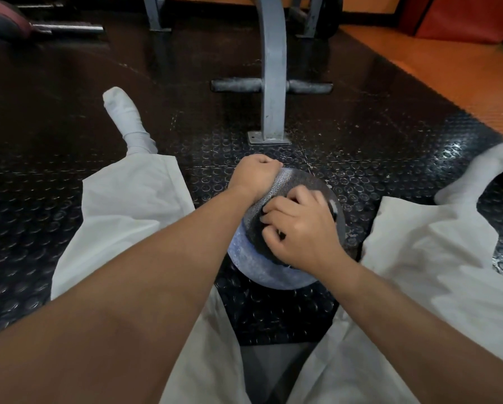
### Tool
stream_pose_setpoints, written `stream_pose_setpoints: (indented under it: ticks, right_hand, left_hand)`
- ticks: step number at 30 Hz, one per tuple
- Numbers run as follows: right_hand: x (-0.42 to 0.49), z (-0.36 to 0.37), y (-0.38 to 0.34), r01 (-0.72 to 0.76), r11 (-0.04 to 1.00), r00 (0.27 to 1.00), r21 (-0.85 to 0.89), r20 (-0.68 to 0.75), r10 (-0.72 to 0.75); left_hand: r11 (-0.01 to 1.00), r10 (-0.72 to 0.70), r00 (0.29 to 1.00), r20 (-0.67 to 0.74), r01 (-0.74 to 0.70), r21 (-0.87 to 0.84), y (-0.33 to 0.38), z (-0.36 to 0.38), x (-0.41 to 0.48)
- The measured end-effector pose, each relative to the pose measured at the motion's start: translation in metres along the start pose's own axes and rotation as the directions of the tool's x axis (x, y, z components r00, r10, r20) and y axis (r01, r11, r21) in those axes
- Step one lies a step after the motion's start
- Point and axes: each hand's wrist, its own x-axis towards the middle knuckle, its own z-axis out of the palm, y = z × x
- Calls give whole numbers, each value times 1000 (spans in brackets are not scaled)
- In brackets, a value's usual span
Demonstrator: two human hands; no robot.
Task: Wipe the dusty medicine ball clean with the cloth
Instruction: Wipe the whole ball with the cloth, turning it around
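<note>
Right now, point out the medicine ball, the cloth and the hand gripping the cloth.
medicine ball (261, 269): head view, on its bare bluish lower side.
cloth (254, 231): head view, dark bunched part beside the fingers.
right hand (302, 228): head view, back of the hand.

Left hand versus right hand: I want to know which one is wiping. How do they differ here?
The left hand sits at the far side of the medicine ball, fist-like, fingertips hidden; the right hand lies nearer, on top, knuckles and fingers showing. The left hand seems to hold the far end of the cloth; the right hand's fingers dig into its middle. Both curl onto the cloth over the ball.
</note>
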Motion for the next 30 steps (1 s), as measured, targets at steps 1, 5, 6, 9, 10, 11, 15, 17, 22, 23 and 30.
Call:
stream_pose_setpoints:
  ticks: [1,5,6,9,10,11,15,17,22,23,30]
  right_hand:
    - [1,-1,6,48,999,999,19,15,-48]
    - [18,-7,36,-208,955,978,211,44,203]
    - [21,-8,39,-288,930,957,228,44,285]
    - [17,-4,19,-285,949,958,137,20,285]
    - [12,-2,7,-238,967,971,88,17,237]
    - [7,0,-3,-169,985,985,41,23,168]
    - [0,4,-14,150,988,981,-25,127,-146]
    - [8,0,0,185,983,970,5,160,-183]
    - [25,-3,23,-190,975,981,115,68,183]
    - [24,-2,20,-200,976,979,88,54,196]
    - [-7,10,-17,201,970,975,-135,120,-186]
  left_hand:
    - [1000,10,1000,7,-10,-5,-1,0,0]
    - [998,58,997,57,-58,-4,-1,-3,-5]
    - [998,62,996,60,-63,10,-1,-3,-5]
    - [998,66,997,40,-67,18,-1,-2,-3]
    - [998,61,998,31,-61,6,-1,-3,-2]
    - [998,55,998,28,-54,-8,-2,-4,-1]
    - [998,56,996,76,-55,-19,-5,-9,-4]
    - [997,60,994,89,-55,-54,-9,-11,-5]
    - [998,62,987,148,-57,-36,-13,-7,-10]
    - [998,56,989,137,-52,-29,-13,-5,-10]
    - [998,44,993,106,-39,-48,-13,-10,-5]
